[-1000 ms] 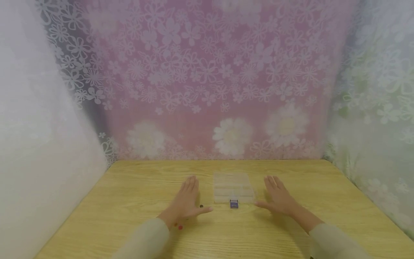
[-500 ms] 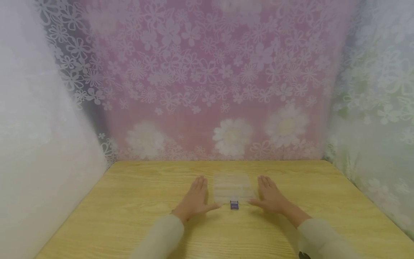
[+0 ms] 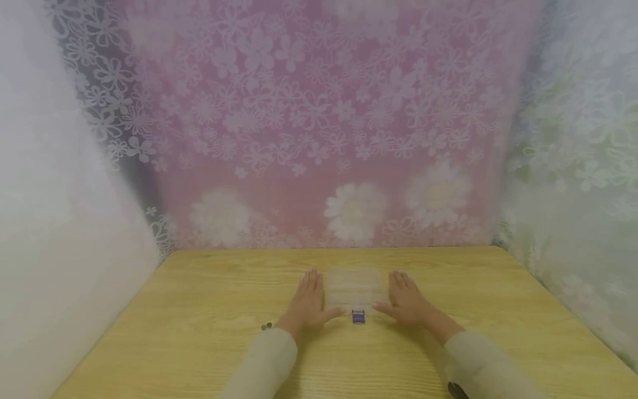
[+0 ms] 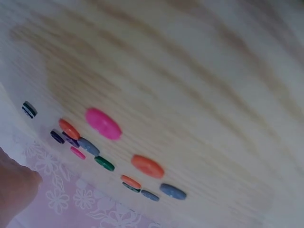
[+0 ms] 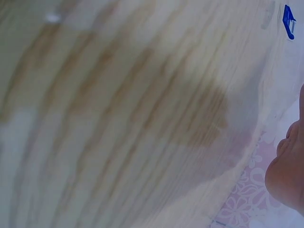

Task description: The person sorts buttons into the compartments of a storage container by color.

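Note:
A clear compartment box (image 3: 355, 287) lies on the wooden table, with a purple-blue latch (image 3: 358, 316) at its near side; the latch shows blue (image 5: 289, 23) in the right wrist view. Left of the box is my left hand (image 3: 310, 302), fingers straight and thumb pointing toward the latch. My right hand (image 3: 408, 302) mirrors it on the other side, its thumb by the near right corner. Neither hand holds anything; whether they touch the box, I cannot tell. In the left wrist view, several coloured oval pieces lie on the table, among them a pink one (image 4: 103, 124) and an orange one (image 4: 147, 166).
Two small dark pieces (image 3: 266, 326) show beside the left sleeve (image 3: 269, 360). A dark object (image 3: 456, 390) is partly visible at the right sleeve (image 3: 485, 360). Flowered cloth (image 3: 319, 127) hangs behind the table (image 3: 209, 310), with pale cloth along both sides.
Both hands have moved inward, closer to the sides of the box. The red piece seen near the left wrist is out of sight in the head view, and two dark pieces show there.

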A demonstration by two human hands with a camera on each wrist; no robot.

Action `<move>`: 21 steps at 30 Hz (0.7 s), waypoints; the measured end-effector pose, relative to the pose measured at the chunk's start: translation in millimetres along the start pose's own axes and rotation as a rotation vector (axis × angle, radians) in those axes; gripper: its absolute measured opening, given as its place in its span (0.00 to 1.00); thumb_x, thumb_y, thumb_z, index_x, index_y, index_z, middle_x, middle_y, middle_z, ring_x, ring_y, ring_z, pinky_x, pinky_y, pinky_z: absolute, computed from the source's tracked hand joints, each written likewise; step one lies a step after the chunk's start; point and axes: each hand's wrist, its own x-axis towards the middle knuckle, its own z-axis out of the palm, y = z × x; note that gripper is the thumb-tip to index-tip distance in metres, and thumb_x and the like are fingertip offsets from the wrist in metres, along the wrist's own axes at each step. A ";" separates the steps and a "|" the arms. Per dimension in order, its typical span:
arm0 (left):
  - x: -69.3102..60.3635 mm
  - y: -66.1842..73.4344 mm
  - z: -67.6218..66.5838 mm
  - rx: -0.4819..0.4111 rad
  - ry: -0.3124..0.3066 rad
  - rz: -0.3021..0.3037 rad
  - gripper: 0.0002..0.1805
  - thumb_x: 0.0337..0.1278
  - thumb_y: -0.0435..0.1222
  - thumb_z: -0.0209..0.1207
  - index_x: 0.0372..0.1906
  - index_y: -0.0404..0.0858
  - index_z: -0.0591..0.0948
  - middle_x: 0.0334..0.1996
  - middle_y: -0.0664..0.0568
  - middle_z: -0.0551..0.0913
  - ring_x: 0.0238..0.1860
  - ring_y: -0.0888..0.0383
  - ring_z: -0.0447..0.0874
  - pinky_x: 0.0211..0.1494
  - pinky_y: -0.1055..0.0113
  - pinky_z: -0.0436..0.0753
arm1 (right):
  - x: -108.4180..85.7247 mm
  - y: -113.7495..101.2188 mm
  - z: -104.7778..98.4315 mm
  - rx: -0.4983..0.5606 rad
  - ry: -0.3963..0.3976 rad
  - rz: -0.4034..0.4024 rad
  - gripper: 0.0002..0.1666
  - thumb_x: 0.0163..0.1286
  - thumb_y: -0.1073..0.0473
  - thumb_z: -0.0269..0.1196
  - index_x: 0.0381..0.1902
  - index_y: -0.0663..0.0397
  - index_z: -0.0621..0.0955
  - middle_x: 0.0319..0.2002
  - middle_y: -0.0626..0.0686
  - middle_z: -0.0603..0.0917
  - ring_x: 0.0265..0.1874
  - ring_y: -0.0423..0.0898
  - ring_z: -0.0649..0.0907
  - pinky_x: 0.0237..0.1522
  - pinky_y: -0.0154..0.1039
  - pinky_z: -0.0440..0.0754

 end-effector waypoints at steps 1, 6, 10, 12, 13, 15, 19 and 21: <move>0.1 0.3 1.3 -0.002 0.002 0.001 0.54 0.56 0.63 0.49 0.69 0.24 0.47 0.71 0.31 0.42 0.73 0.39 0.39 0.74 0.51 0.47 | 0.8 -0.9 0.3 -0.004 -0.005 0.001 0.54 0.66 0.39 0.53 0.65 0.82 0.47 0.68 0.78 0.45 0.68 0.72 0.46 0.67 0.64 0.43; 0.0 1.7 7.8 -0.018 -0.002 -0.015 0.53 0.57 0.63 0.48 0.69 0.24 0.48 0.71 0.31 0.44 0.73 0.39 0.40 0.74 0.51 0.48 | 5.7 1.7 5.8 0.051 -0.010 -0.009 0.56 0.67 0.37 0.51 0.66 0.81 0.46 0.68 0.78 0.44 0.68 0.72 0.44 0.67 0.64 0.40; -0.6 4.7 7.4 -0.052 -0.008 -0.036 0.53 0.57 0.63 0.47 0.70 0.25 0.47 0.71 0.32 0.44 0.73 0.40 0.40 0.74 0.51 0.48 | 7.3 4.9 10.8 0.122 0.009 -0.038 0.61 0.64 0.31 0.49 0.66 0.82 0.45 0.67 0.80 0.42 0.67 0.73 0.42 0.67 0.64 0.34; 0.1 5.8 7.1 -0.059 -0.014 -0.043 0.53 0.57 0.64 0.46 0.70 0.26 0.47 0.72 0.33 0.43 0.73 0.40 0.39 0.74 0.51 0.47 | 6.9 4.9 12.0 0.132 0.013 -0.047 0.62 0.63 0.30 0.49 0.65 0.83 0.45 0.66 0.81 0.43 0.67 0.73 0.42 0.67 0.64 0.34; 0.6 6.1 6.8 -0.054 -0.016 -0.043 0.52 0.58 0.64 0.46 0.70 0.26 0.47 0.72 0.33 0.43 0.73 0.40 0.40 0.74 0.52 0.47 | 6.9 4.6 12.4 0.127 0.011 -0.041 0.62 0.63 0.30 0.49 0.65 0.83 0.45 0.66 0.80 0.43 0.67 0.73 0.42 0.67 0.63 0.34; 2.0 6.6 6.1 -0.050 -0.014 -0.044 0.52 0.58 0.63 0.46 0.70 0.26 0.47 0.72 0.32 0.43 0.73 0.40 0.40 0.74 0.52 0.48 | 6.8 3.2 12.3 0.117 0.001 -0.032 0.60 0.64 0.32 0.50 0.65 0.83 0.45 0.67 0.80 0.43 0.68 0.72 0.42 0.68 0.63 0.35; 4.5 6.6 7.0 -0.031 -0.013 -0.046 0.51 0.58 0.62 0.47 0.70 0.26 0.47 0.72 0.32 0.44 0.73 0.40 0.40 0.74 0.52 0.48 | 6.7 0.2 11.4 0.048 -0.035 0.005 0.56 0.66 0.36 0.51 0.66 0.82 0.46 0.68 0.77 0.44 0.68 0.71 0.44 0.68 0.62 0.40; 5.3 6.2 8.2 -0.029 -0.016 -0.048 0.51 0.58 0.62 0.47 0.70 0.26 0.47 0.72 0.33 0.43 0.73 0.41 0.40 0.74 0.52 0.47 | 6.4 -0.4 11.5 0.014 -0.046 0.011 0.56 0.66 0.37 0.51 0.66 0.81 0.47 0.68 0.77 0.44 0.69 0.71 0.45 0.68 0.62 0.42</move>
